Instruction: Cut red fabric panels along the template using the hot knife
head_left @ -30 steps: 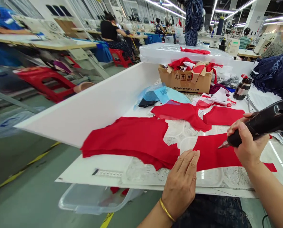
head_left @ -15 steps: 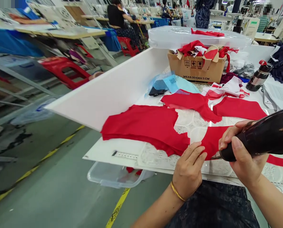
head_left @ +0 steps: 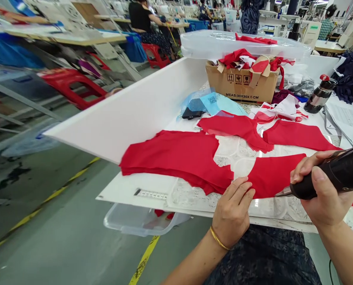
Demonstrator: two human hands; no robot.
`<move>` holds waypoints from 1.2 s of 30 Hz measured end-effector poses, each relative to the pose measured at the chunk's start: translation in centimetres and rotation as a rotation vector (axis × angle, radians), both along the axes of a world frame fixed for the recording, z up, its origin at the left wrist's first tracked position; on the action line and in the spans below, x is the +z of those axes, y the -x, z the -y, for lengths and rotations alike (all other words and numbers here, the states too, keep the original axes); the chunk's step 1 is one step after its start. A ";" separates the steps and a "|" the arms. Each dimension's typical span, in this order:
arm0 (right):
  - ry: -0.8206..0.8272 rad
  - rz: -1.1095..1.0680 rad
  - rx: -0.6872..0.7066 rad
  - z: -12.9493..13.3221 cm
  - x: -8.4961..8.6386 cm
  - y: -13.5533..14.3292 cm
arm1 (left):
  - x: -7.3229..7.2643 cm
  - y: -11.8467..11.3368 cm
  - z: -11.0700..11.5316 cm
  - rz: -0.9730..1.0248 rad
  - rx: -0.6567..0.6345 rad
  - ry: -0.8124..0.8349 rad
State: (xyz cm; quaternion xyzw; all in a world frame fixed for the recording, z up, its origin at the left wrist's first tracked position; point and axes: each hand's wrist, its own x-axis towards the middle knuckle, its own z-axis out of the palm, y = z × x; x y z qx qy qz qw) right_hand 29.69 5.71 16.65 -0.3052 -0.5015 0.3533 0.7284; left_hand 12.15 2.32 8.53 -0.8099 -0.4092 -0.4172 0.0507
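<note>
- At the near edge of the counter, left hand: fingers extended over the left end of a red panel. Thumb hidden; cannot tell whether they pinch or only press.
- Right hand: fingers wrapped round a black tool, its metal tip at the panel's lower edge; contact unclear.
- Panel lies on the counter, between the hands, just right of a red fabric stack.
- Judgement: good handling wants the cloth pinned flat, left fingers clear of the tip, tool steady and low, light pressure; thin cloth would likely ruck if dragged.
- Below the counter's edge: clear bin, a few red pieces inside.
- Farther back, right: dark bottle, red on its cap; contents not visible.
- Beyond: cardboard box heaped with red and white scraps.
- Behind it: long translucent container, red strip on top; contents unclear.
</note>
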 end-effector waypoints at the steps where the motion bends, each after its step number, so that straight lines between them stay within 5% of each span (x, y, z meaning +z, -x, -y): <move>1: -0.001 0.003 -0.004 0.0 -0.1 0.0 | 0.0 0.0 0.0 -0.004 -0.001 0.000; 18: -0.010 0.052 -0.135 -0.3 0.0 -3.3 | 0.7 -0.5 -0.1 -0.008 -0.007 0.028; 28: 0.013 0.076 -0.239 0.1 0.9 -6.0 | 1.6 -4.4 -1.1 -0.222 -0.262 0.221; 36: 0.036 0.089 -0.296 0.0 0.3 -6.6 | 1.5 -5.8 -1.7 -0.279 -0.351 0.300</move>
